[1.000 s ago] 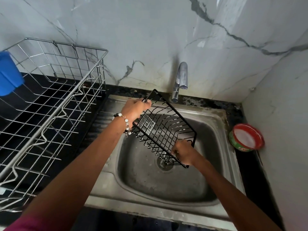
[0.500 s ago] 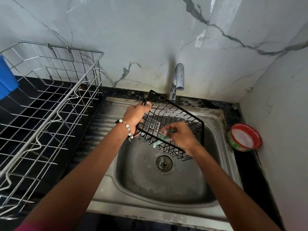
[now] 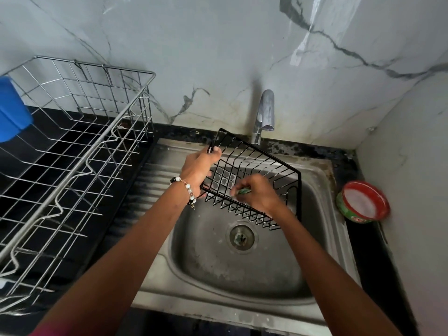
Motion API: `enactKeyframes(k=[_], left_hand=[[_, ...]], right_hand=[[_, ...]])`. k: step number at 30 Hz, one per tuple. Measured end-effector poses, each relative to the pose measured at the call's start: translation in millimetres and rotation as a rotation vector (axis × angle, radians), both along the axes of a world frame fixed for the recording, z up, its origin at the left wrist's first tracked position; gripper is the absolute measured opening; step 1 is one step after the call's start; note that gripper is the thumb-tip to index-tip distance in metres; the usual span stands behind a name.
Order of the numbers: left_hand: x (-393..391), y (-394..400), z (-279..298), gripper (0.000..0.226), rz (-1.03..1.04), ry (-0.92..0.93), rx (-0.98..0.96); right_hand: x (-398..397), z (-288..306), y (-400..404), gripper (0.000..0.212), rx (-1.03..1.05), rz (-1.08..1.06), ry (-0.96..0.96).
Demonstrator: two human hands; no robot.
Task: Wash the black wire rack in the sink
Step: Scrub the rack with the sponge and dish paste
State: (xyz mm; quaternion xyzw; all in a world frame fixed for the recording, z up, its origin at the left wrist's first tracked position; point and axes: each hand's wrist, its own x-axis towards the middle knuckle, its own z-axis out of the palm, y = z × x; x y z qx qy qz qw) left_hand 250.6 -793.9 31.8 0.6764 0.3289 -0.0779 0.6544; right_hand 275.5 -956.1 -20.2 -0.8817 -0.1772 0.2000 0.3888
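The black wire rack [image 3: 261, 163] hangs tilted over the steel sink [image 3: 242, 270], just in front of the tap [image 3: 265, 112]. My left hand [image 3: 197, 169] grips the rack's left rim, thumb curled over the top wire. Inside the rack, my right hand [image 3: 258, 192] holds a small green scrubber [image 3: 243, 191] against the wires. Most of the scrubber is hidden by the fingers. No water runs from the tap.
A large steel wire dish drainer [image 3: 80, 154] stands on the black counter at the left, with a blue container [image 3: 11, 110] at its far left edge. A red-rimmed round tub of white dish soap [image 3: 362, 202] sits right of the sink. Marble walls close off the back and right.
My right hand has left the rack's lower right edge and moved inside it with the green scrubber. The rack has tipped flatter and shifted slightly right.
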Motion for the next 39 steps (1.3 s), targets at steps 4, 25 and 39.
enactKeyframes(k=[4, 25, 39], left_hand=[[1.8, -1.0, -5.0, 0.03, 0.06, 0.087, -0.056], [-2.8, 22.1, -61.6, 0.076, -0.235, -0.224, -0.578], [-33.0, 20.2, -99.1, 0.103, -0.356, -0.173, -0.258]], right_hand=[[-13.8, 23.7, 0.0, 0.027, 0.321, 0.026, 0.203], [37.7, 33.7, -58.5, 0.037, 1.036, 0.024, 0.424], [21.7, -28.4, -73.6, 0.02, 0.954, -0.464, 0.645]])
